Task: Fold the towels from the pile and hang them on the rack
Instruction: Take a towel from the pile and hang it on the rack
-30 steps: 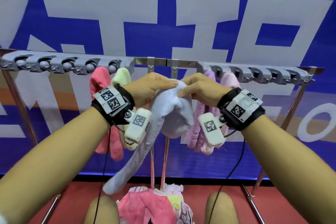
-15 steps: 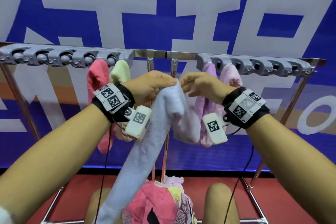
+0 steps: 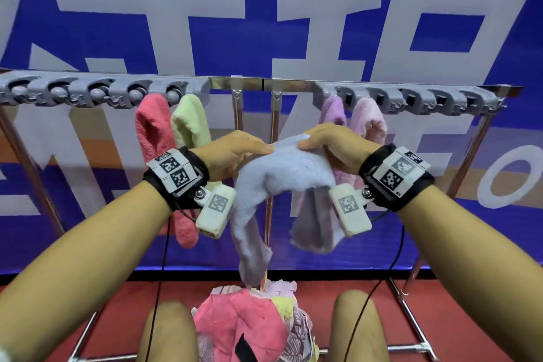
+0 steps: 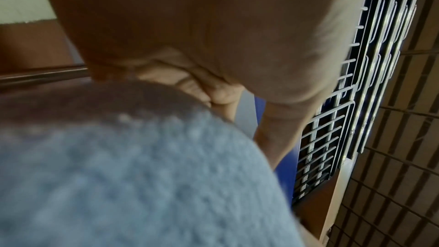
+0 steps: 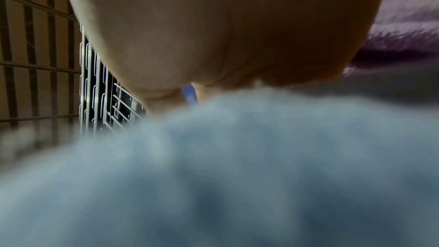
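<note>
The left hand [image 3: 235, 153] and right hand [image 3: 329, 142] pinch the top of a pale blue towel [image 3: 282, 173] from either side, thumbs on top, fingers curled under — its two ends droop below. Behind it the rack [image 3: 249, 84] carries red [image 3: 152, 129] and green [image 3: 191, 123] towels at 10 o'clock, purple [image 3: 333, 110] and pink [image 3: 368, 117] at 2. The pile [image 3: 241, 323] sits at 6 o'clock between the knees.

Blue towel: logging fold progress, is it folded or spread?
Partly folded: the blue towel drapes between left hand and right hand, ends dangling unevenly.
</note>
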`<move>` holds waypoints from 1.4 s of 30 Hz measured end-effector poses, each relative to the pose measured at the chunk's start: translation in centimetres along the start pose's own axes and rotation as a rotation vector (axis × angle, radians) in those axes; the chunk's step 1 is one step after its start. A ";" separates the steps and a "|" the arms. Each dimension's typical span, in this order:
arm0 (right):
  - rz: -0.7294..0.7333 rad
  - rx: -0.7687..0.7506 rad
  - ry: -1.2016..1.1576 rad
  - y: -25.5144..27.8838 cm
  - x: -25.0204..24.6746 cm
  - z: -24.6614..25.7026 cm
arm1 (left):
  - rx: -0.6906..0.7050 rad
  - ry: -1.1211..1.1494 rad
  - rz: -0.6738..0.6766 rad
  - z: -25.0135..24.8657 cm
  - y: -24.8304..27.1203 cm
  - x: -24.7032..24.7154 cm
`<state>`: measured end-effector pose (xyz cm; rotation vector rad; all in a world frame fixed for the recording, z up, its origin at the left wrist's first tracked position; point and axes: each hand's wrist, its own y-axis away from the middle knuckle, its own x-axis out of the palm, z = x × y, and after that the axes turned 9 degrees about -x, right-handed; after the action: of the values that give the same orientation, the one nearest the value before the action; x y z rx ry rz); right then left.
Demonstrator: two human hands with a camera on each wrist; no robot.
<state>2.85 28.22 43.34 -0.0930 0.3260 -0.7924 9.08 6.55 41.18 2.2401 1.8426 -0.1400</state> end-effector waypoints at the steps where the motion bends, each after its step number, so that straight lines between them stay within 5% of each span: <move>1: -0.031 0.024 -0.007 0.1 -0.2 -0.2 | 0.008 0.027 0.009 0.0 0.0 -0.2; 4: -0.090 -0.001 0.051 0.2 -1.0 -0.9 | 0.042 0.073 0.057 -0.2 -0.2 -0.1; 9: 0.013 -0.055 -0.007 -0.4 -0.5 -0.7 | 0.121 0.102 0.052 -1.6 -1.0 1.9; 25: 0.130 -0.086 0.045 -1.8 0.2 -2.2 | 0.092 0.020 0.009 0.2 -1.1 -0.2; 36: 0.198 -0.050 -0.041 -4.8 6.3 -0.7 | 0.065 0.086 -0.067 1.9 2.6 -4.3; 42: 0.277 -0.081 -0.242 -8.0 11.6 0.0 | 0.053 0.310 -0.133 2.9 6.7 -8.1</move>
<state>4.97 14.38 42.07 -0.2133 0.1373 -0.4871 14.24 -3.08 40.99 2.2789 2.1688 0.1462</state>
